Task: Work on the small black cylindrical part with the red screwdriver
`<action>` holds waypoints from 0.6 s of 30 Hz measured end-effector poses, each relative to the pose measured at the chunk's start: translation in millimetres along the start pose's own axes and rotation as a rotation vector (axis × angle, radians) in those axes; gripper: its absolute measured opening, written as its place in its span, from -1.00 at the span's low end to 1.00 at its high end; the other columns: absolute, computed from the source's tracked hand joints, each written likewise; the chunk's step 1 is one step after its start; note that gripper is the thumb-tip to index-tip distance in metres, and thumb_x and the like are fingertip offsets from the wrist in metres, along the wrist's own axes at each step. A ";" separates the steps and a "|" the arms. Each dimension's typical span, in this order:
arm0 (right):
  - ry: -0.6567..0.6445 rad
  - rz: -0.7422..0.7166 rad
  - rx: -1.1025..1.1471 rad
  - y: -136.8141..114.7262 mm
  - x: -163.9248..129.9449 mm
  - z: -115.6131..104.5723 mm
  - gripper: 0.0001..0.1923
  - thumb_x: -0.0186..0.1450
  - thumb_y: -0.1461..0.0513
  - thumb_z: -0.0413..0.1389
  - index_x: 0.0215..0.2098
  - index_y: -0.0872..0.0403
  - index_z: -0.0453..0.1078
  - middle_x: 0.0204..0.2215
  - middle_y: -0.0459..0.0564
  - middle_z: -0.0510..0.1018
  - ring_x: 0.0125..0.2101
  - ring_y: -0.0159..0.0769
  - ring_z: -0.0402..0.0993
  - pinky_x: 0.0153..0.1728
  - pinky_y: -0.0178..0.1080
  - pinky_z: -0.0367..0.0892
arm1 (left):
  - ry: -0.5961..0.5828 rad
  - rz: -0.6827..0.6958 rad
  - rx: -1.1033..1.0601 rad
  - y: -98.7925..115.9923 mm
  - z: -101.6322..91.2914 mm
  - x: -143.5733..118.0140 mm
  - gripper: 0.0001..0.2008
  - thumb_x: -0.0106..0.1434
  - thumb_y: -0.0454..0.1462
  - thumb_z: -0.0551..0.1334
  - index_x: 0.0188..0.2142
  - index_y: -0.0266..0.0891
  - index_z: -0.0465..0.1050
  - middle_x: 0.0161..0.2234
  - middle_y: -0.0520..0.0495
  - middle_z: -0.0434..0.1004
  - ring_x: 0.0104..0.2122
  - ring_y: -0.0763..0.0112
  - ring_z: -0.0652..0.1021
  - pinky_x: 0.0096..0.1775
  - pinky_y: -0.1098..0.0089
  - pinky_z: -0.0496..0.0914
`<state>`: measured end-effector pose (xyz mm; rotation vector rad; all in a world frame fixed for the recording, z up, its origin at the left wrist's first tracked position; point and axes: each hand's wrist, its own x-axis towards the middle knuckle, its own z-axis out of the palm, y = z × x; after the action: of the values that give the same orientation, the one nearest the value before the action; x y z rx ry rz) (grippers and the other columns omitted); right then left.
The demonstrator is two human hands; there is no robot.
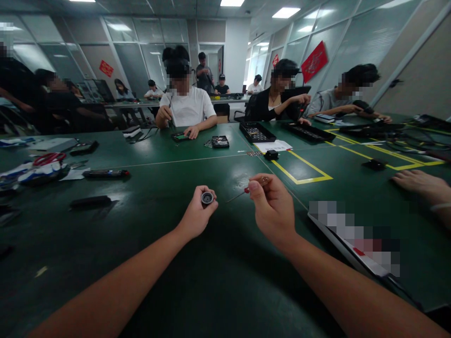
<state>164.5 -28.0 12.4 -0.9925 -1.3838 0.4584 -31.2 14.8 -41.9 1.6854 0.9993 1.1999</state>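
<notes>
Just left of the middle, my left hand [197, 213] is closed around a small round grey part [207, 198]. Its open end, with a dark inside, faces up toward me; its exact kind I cannot make out. To the right, my right hand [275, 211] grips a small screwdriver [246, 190] by its amber and red handle. The thin shaft points left and down toward the round part, with a gap between its tip and my left hand. Both hands are above the green table [211, 263], and my fingers hide most of the round part's body.
Beside my right forearm lies a white-topped device [347, 239] with a cable. A neighbour's hand [419, 185] rests at the right. Black trays [257, 133] stand farther back, near seated people. At left are a black tool [105, 174], a dark bar [90, 202] and blue-white bundles [38, 172].
</notes>
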 end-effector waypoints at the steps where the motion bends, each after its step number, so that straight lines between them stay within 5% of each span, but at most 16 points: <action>1: -0.005 -0.004 0.003 -0.2 -1.1 0.4 -0.83 0.45 0.07 0.12 -0.20 -0.02 0.44 -0.39 -0.11 0.52 -0.39 -0.30 0.46 -0.33 -0.20 0.36 | 0.012 0.013 0.032 -1.0 0.0 -0.9 -0.75 0.29 -0.27 0.26 -0.11 -0.18 0.22 -0.13 -0.07 0.43 -0.13 0.34 0.48 0.00 0.27 0.37; 9: -0.066 -0.015 0.014 4.0 -4.7 1.3 -0.82 0.48 0.08 0.08 -0.07 -0.03 0.41 -0.32 -0.07 0.60 -0.32 -0.26 0.58 -0.24 -0.16 0.44 | -0.052 0.039 0.149 -5.2 0.2 -0.9 -0.68 0.30 -0.20 0.32 0.03 -0.20 0.44 -0.01 -0.15 0.51 0.01 0.15 0.51 0.14 0.12 0.34; 18: -0.214 -0.032 -0.179 4.1 -3.9 4.3 -0.89 0.47 0.15 0.05 -0.13 -0.01 0.37 -0.38 -0.06 0.61 -0.35 -0.24 0.59 -0.26 -0.17 0.40 | -0.045 0.099 0.160 -7.6 0.5 -1.5 -0.66 0.31 -0.22 0.33 0.06 -0.19 0.48 0.02 -0.15 0.54 0.04 0.16 0.53 0.17 0.12 0.35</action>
<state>160.8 -27.5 6.4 -1.0882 -1.6531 0.4317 -32.1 15.9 -49.5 1.8987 1.0170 1.1657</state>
